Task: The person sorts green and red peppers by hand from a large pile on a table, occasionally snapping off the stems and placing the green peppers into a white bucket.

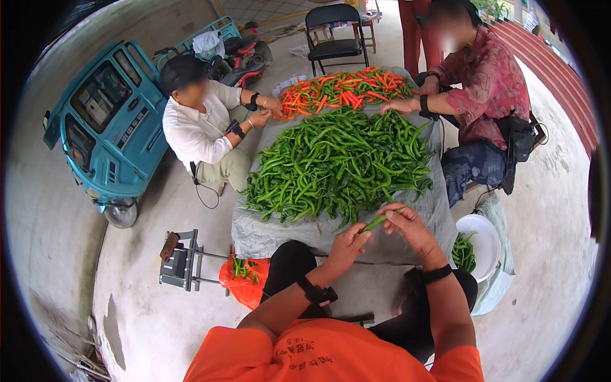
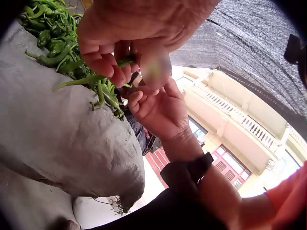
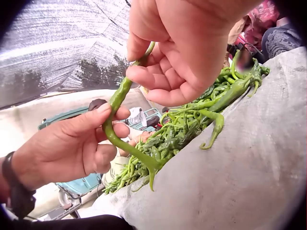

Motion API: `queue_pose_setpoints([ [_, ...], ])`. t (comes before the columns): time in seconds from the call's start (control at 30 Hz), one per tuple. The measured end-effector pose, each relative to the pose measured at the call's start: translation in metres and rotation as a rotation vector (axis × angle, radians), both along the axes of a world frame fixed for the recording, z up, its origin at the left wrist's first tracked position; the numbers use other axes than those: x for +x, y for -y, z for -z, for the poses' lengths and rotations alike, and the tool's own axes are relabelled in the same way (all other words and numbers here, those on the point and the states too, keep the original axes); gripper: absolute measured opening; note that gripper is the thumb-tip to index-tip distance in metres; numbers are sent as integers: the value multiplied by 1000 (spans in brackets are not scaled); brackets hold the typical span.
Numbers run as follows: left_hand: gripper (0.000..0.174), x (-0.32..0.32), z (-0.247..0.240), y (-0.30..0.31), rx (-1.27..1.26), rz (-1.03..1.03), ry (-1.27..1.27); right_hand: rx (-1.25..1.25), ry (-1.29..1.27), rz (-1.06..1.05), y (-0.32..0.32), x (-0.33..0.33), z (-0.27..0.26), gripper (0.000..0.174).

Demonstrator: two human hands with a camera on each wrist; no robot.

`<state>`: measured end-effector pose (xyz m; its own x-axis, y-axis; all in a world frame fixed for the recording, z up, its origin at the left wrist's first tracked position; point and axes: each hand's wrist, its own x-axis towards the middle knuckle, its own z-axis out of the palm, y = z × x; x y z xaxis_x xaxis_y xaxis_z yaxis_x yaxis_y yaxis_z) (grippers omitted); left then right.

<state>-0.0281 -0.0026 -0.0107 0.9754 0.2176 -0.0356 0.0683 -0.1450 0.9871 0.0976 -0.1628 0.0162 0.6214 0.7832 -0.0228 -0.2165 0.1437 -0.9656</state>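
A long, curved green pepper (image 3: 119,96) is held between both hands over the near edge of the cloth-covered table. The left hand (image 1: 347,247) pinches its middle between thumb and fingers; in the right wrist view the left hand (image 3: 72,148) shows this plainly. At its stem end, the right hand (image 1: 408,229) pinches with thumb and index finger, the other fingers loosely bent, as the right hand (image 3: 180,57) shows in its own view. Just beyond the hands lies a big heap of green peppers (image 1: 337,159).
Red and orange peppers (image 1: 347,89) lie at the table's far end, where two people sit on opposite sides. A white basin (image 1: 487,245) with green peppers stands at the right, an orange bag (image 1: 245,290) at the lower left. Grey cloth (image 1: 261,232) covers the table.
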Motion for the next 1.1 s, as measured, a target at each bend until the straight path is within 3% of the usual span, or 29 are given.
queue_pose_setpoints([
  [0.17,27,0,-4,-6,124,-75,107,12,-25,108,10,12,6,31],
  [0.27,27,3,4,-44,111,-185,113,110,-41,328,31,23,-1,34],
  [0.4,21,16,12,-116,131,-428,202,199,-44,795,70,44,0,34],
  [0.47,22,26,19,-153,288,-463,245,175,5,1052,93,55,7,34],
  [0.57,24,44,15,-195,482,-484,198,225,-52,1217,118,55,8,32],
  [0.7,26,78,40,-258,798,-503,161,29,-32,1401,130,50,0,37],
  [0.8,27,97,42,-277,881,-473,10,81,-58,1457,143,56,8,37],
  [1.0,29,127,39,-300,772,-361,-253,202,-129,1532,162,70,8,38],
  [1.07,31,139,77,-336,1338,-121,-187,163,-88,1557,156,69,3,39],
  [1.1,32,142,78,-338,1389,-71,-217,146,-81,1549,156,70,6,40],
])
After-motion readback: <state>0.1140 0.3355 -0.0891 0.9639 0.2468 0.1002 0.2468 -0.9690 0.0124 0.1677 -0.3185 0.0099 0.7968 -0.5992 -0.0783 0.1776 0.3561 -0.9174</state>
